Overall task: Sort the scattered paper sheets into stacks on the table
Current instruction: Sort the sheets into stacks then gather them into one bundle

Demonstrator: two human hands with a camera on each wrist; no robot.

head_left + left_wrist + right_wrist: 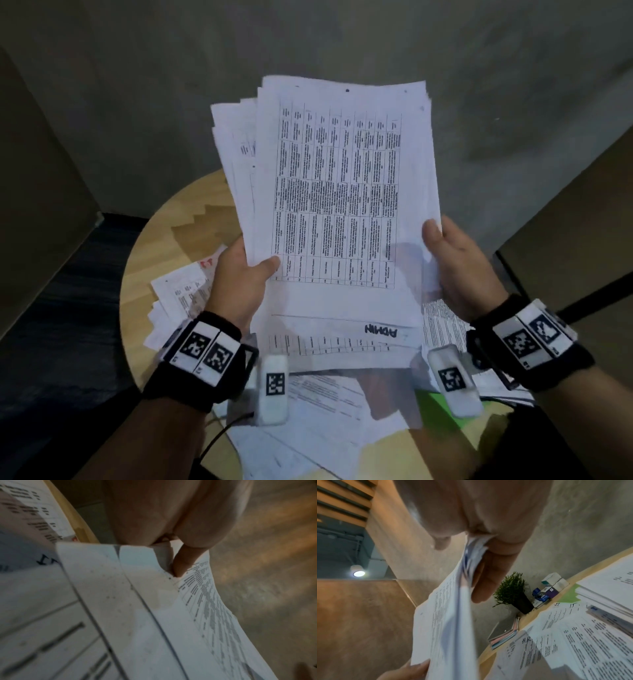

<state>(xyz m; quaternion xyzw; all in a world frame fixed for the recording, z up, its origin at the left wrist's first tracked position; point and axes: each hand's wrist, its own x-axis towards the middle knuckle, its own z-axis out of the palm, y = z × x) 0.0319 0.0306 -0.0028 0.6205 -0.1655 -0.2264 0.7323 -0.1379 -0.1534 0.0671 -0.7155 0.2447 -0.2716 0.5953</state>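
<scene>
I hold a thick bundle of printed sheets (342, 192) up above the round wooden table (191, 209), its top page a dense table of text. My left hand (239, 274) grips the bundle's lower left edge, thumb on the front page; the left wrist view shows that thumb (181, 566) pressed on the bundle (154, 615). My right hand (452, 260) grips the lower right edge, thumb on top. In the right wrist view its fingers (488, 577) clasp the bundle's edge (450, 615). More sheets lie scattered on the table (342, 394), one marked ADMIN.
Loose pages lie at the table's left (178, 298) and a green sheet (442, 404) under others at the right. The right wrist view shows a paper stack (607, 582), a small potted plant (511, 592), small boxes (553, 582) and folders (505, 635) by the table edge.
</scene>
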